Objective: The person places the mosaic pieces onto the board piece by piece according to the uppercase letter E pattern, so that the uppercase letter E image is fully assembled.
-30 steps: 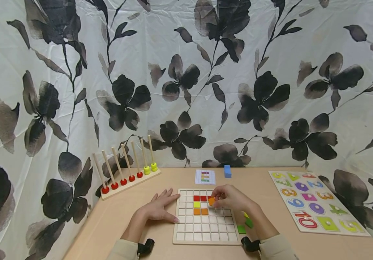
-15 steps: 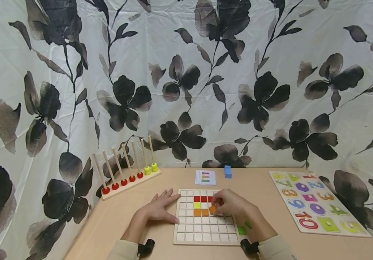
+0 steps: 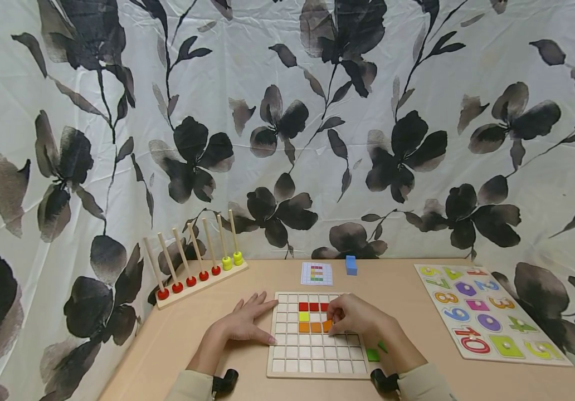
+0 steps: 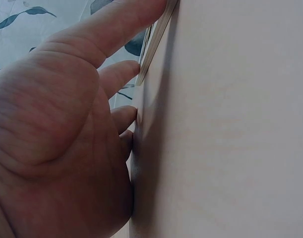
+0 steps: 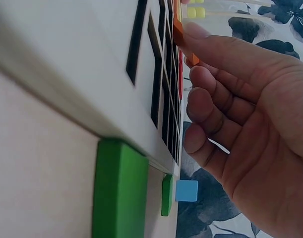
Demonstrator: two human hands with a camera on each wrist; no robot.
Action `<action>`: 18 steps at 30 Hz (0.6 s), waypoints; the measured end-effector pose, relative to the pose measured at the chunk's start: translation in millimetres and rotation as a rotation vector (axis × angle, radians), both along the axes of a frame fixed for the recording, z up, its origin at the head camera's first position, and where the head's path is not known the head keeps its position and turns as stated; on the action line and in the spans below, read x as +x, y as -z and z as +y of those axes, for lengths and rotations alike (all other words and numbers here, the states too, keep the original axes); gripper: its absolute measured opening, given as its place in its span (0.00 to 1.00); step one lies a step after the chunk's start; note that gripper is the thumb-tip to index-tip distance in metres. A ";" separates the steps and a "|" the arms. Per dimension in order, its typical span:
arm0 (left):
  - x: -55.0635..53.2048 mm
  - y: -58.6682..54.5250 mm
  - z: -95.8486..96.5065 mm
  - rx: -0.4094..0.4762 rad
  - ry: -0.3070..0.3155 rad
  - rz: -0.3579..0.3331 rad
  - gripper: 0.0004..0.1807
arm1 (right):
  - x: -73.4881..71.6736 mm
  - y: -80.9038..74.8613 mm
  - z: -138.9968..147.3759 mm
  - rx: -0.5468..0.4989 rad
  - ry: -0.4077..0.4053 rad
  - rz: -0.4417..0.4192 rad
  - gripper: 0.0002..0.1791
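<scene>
A wooden grid board (image 3: 317,365) lies on the table, with a row of red tiles (image 3: 313,307), a yellow tile (image 3: 304,316) and orange tiles (image 3: 310,327) in its cells. My right hand (image 3: 360,316) pinches an orange tile (image 3: 327,326) between thumb and fingers, at the cell right of two seated orange ones. In the right wrist view, this orange tile (image 5: 193,59) shows tilted beside the thumb. My left hand (image 3: 242,323) lies spread on the table, its thumb and index finger touching the board's left edge. In the left wrist view, its palm (image 4: 37,109) faces the camera.
Green tiles (image 3: 373,355) lie by the board's right edge, partly under the right forearm. Behind the board are a pattern card (image 3: 316,273) and a blue block (image 3: 350,265). A peg counter with beads (image 3: 202,283) stands back left; a number puzzle (image 3: 485,312) lies right.
My right hand has moved slightly toward me with the orange tile, from beside the red row down to the orange row, where the tile now lies flatter. The left hand stays put.
</scene>
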State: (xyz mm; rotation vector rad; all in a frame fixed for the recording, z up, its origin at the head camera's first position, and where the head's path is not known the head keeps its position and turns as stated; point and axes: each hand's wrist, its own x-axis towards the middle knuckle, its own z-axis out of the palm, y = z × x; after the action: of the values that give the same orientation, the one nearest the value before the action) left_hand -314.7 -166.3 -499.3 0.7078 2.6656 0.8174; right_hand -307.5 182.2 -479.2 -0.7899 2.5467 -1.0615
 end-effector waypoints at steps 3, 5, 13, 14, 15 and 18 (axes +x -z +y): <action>-0.3 0.1 0.0 0.001 0.000 -0.001 0.54 | 0.0 0.7 0.1 -0.004 0.008 -0.004 0.11; -0.5 0.3 0.0 0.001 -0.001 -0.002 0.54 | 0.0 1.5 0.0 -0.001 0.019 -0.009 0.11; -0.4 0.4 -0.2 0.002 -0.002 -0.004 0.54 | 0.0 3.2 -0.4 0.014 0.041 -0.006 0.11; -0.4 0.3 -0.2 0.002 -0.001 -0.003 0.54 | 0.2 3.1 -0.5 0.018 0.044 -0.004 0.11; -0.3 0.2 -0.2 0.004 -0.001 -0.003 0.54 | 0.3 3.2 -0.8 0.020 0.046 -0.002 0.11; -0.1 -0.2 -0.1 0.004 0.000 -0.002 0.54 | 0.9 2.7 -1.0 0.018 0.045 0.003 0.11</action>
State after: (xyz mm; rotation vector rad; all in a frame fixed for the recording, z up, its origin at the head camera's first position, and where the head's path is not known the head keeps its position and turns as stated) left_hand -314.7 -166.5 -499.1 0.7070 2.6632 0.8233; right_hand -306.6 181.2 -482.0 -0.7330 2.5843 -1.0508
